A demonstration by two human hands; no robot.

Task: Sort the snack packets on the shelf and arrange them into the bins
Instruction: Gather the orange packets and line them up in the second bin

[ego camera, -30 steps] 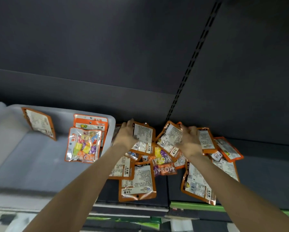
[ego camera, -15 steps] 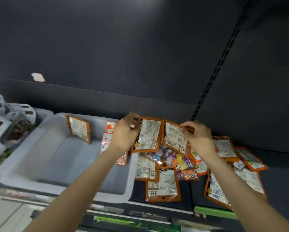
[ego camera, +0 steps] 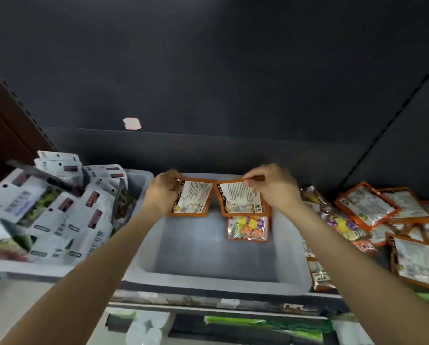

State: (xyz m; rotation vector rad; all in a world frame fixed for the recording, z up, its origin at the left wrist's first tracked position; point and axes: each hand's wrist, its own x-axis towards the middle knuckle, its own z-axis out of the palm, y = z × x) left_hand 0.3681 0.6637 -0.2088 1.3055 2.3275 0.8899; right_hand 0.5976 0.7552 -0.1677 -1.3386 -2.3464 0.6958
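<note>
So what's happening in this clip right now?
A person is sorting snack packets on a shelf. The left hand holds one orange packet and the right hand holds another orange packet, both above the middle grey bin, which already has a clear-front packet of colourful candy in it. More orange packets lie in a loose pile on the right; the left bin holds white packets.
</note>
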